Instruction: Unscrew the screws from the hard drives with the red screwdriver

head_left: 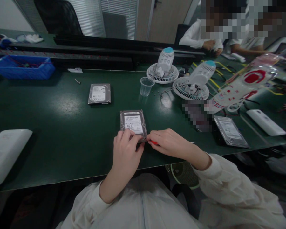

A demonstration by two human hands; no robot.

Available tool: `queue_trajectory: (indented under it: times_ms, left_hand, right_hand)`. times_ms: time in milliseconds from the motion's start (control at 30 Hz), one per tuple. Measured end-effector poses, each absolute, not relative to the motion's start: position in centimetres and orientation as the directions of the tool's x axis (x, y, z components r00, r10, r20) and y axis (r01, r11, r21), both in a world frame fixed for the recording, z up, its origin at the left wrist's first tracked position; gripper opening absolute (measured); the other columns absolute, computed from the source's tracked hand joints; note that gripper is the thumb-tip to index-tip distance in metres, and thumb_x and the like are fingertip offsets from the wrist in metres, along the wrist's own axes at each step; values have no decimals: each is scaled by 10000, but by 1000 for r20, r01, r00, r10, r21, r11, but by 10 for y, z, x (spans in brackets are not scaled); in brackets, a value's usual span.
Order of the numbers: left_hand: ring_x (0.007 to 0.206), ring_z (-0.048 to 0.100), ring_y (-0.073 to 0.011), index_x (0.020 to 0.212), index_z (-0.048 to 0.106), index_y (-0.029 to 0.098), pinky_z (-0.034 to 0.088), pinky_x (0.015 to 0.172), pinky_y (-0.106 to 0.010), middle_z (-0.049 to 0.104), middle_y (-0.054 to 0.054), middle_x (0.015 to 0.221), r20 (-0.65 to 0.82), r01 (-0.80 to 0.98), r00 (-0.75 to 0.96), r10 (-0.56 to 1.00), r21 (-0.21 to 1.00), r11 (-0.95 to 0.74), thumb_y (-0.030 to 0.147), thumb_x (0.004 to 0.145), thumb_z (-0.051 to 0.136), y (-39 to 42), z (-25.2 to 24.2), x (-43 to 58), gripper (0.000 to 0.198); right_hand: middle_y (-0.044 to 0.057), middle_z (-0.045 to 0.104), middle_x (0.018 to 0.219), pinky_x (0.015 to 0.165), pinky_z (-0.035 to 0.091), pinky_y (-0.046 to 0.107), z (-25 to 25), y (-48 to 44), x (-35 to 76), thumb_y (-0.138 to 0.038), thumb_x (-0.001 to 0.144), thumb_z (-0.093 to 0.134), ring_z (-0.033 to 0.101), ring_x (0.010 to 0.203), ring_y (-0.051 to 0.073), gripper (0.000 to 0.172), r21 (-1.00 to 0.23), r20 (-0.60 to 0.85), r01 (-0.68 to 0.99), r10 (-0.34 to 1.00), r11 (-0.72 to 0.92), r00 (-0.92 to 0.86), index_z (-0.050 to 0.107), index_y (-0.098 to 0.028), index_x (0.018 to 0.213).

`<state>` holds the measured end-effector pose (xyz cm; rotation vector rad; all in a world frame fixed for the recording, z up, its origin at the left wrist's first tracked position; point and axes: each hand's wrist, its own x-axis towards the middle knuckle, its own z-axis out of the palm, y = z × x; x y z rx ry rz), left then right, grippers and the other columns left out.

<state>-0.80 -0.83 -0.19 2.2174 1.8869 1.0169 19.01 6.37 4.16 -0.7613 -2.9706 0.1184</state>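
A hard drive (132, 123) with a white label lies flat on the dark green table (62, 127) in front of me. My left hand (127, 149) rests on its near edge, fingers curled and pinching at the near right corner. My right hand (168, 142) is closed around a small red-handled tool (153, 142), its tip at that same corner. Both sleeves are white.
A second hard drive (99, 93) lies farther back, a third (230, 130) at the right. A clear plastic cup (146, 86), two white fans (165, 65) (195, 82), a blue bin (23, 66) and white boxes (4, 154) (265, 122) stand around. Other people sit at the far right.
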Motion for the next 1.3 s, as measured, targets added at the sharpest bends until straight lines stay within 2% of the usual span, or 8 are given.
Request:
queue_trajectory:
  times_ms: [233, 633, 1000, 1300]
  left_hand:
    - [932, 579, -271, 939, 769, 226, 433, 737, -382, 671, -67, 992, 433, 863, 33, 901, 442, -244, 123, 871, 792, -9, -2, -8, 126]
    - [915, 584, -272, 935, 773, 220, 427, 730, -382, 674, -59, 964, 475, 857, 33, 880, 440, -269, 107, 845, 828, -9, -4, -8, 155]
    - [908, 574, -273, 943, 779, 222, 408, 725, -383, 663, -57, 958, 477, 855, 33, 878, 441, -272, 104, 845, 828, -9, -4, -8, 161]
    - [910, 570, -267, 940, 769, 221, 406, 730, -376, 655, -56, 964, 476, 854, 35, 879, 443, -274, 108, 855, 819, -9, -4, -8, 150]
  right_hand:
    - [54, 750, 925, 635, 356, 293, 41, 64, 189, -234, 1079, 560, 638, 741, 159, 159, -97, 44, 484, 490, 870, -871, 676, -144, 1019]
    - [57, 740, 906, 627, 353, 285, 40, 62, 191, -206, 1080, 530, 627, 739, 158, 186, -95, 81, 467, 475, 879, -876, 691, -134, 1020]
    - [49, 743, 883, 591, 346, 294, 33, 62, 194, -227, 1082, 546, 643, 707, 165, 201, -39, 196, 446, 444, 894, -874, 711, -123, 1035]
    - [55, 745, 896, 605, 353, 290, 34, 63, 195, -222, 1074, 569, 640, 722, 164, 175, -70, 171, 450, 455, 890, -874, 711, -122, 1052]
